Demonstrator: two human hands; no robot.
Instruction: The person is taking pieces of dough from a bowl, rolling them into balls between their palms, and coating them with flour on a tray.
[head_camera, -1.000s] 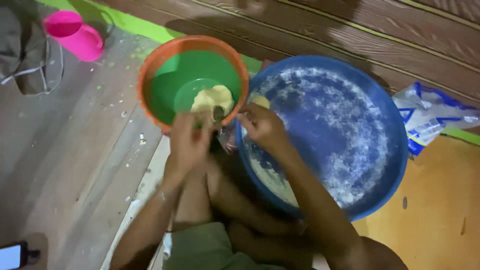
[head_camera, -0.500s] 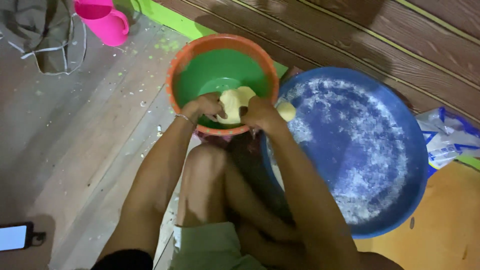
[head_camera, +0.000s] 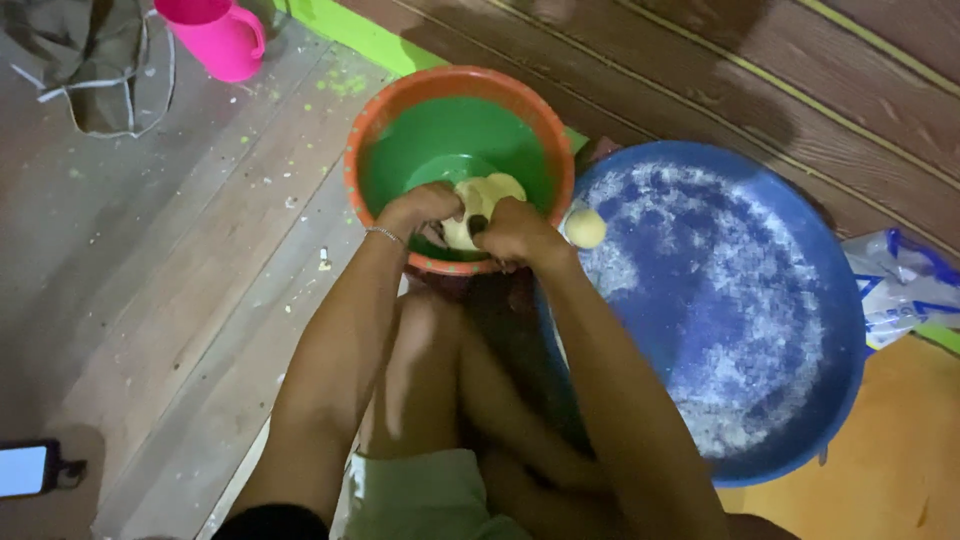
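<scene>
A pale yellow lump of dough (head_camera: 478, 203) lies inside a green bowl with an orange rim (head_camera: 360, 150) on the wooden floor. My left hand (head_camera: 420, 207) and my right hand (head_camera: 510, 232) both grip the dough over the bowl's near edge. A thin bracelet sits on my left wrist. Just right of my right hand, a small round dough ball (head_camera: 585, 227) rests at the left edge of a wide blue basin (head_camera: 840, 330) dusted with white flour.
A pink jug (head_camera: 215, 35) stands at the top left beside a grey cloth bag (head_camera: 85, 60). A lit phone (head_camera: 25, 468) lies at the bottom left. A blue-and-white plastic packet (head_camera: 905, 285) lies right of the basin. My bent legs fill the bottom centre.
My view has shifted, so the bowl and basin sit lower and further right. Both hands have dropped into the bowl and closed around the dough. A small ball now rests on the basin.
</scene>
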